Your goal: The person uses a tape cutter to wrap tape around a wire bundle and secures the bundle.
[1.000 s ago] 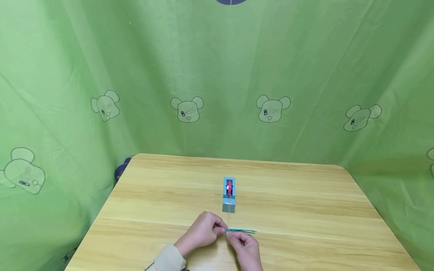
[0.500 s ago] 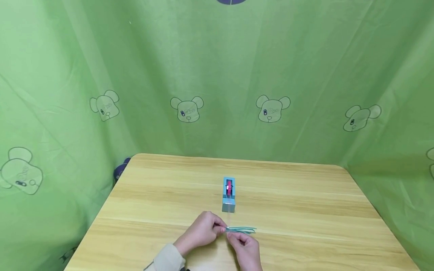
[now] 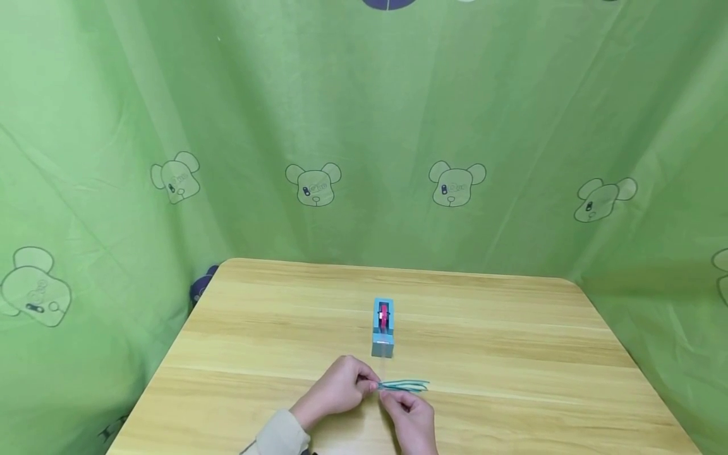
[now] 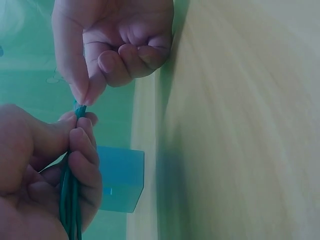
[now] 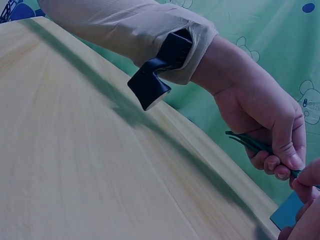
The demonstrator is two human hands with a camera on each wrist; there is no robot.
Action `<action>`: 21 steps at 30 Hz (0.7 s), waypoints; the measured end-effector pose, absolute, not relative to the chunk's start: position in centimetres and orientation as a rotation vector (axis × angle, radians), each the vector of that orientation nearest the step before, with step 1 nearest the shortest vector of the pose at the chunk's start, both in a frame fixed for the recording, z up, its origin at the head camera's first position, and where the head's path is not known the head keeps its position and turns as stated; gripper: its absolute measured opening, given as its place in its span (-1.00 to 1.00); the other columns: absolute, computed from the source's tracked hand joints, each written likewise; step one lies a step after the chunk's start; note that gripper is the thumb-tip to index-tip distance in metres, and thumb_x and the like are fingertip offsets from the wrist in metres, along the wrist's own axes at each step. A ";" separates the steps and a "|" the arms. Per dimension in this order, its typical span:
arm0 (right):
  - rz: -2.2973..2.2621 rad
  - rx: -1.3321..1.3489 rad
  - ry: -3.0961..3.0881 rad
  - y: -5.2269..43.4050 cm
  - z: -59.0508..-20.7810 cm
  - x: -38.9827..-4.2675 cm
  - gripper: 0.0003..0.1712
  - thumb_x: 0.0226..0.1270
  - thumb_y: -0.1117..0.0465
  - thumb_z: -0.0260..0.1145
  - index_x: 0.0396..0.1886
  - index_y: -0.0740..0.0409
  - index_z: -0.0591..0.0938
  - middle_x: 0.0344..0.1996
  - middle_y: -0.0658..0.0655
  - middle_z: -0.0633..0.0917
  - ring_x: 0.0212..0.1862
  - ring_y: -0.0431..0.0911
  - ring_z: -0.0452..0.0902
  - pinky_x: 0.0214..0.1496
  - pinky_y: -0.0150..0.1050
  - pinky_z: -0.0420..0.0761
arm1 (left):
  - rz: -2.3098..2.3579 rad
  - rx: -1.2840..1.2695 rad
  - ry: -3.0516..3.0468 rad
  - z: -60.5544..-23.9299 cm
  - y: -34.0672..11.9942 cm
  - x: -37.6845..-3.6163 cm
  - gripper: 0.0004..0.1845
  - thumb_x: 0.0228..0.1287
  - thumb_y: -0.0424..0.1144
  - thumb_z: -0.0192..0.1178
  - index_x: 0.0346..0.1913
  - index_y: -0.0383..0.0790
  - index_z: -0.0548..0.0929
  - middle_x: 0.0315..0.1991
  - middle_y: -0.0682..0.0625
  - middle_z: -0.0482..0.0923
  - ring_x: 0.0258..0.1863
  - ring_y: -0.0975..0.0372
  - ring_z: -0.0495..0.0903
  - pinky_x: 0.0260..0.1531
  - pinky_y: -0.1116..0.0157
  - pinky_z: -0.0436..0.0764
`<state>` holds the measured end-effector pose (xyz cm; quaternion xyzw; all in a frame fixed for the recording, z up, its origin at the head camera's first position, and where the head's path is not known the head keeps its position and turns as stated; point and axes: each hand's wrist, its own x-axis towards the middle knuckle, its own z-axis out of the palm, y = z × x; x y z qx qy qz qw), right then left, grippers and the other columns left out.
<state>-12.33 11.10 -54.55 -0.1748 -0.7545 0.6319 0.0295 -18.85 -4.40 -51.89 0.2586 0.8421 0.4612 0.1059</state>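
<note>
A bundle of thin green strands [image 3: 405, 385] lies across the clear tape [image 3: 383, 368] that stretches from a blue tape dispenser [image 3: 383, 328]. My left hand [image 3: 343, 384] pinches the bundle near one end; in the left wrist view the strands [image 4: 70, 200] run through its curled fingers. My right hand [image 3: 411, 418] is just in front of the bundle, thumb and index finger together at the tape's near end. The right hand [image 4: 117, 42] almost meets the left fingertips in the left wrist view. The tape end between its fingertips is mostly hidden.
The dispenser holds a pink-cored roll [image 3: 383, 316] and stands beyond the hands on the wooden table [image 3: 489, 354]. Green printed curtains [image 3: 370, 114] enclose the table's back and sides. A black wrist camera [image 5: 160, 65] is strapped over the left sleeve.
The strands have spread apart at their right-hand ends. Both hands stay almost in place, and the tape remains stretched from the dispenser.
</note>
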 end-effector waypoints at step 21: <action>1.886 -0.533 -2.321 10.9 -54.8 -12.4 -0.81 0.15 0.19 0.50 -0.35 0.25 0.77 -0.49 0.01 0.62 -0.34 -0.18 0.46 -0.33 -0.38 0.45 | 1.392 0.844 2.417 -52.2 -4.7 -19.2 -0.92 0.26 -0.33 0.32 -0.34 -0.16 0.80 -0.45 0.25 0.68 -0.58 0.44 0.54 -0.49 0.44 0.57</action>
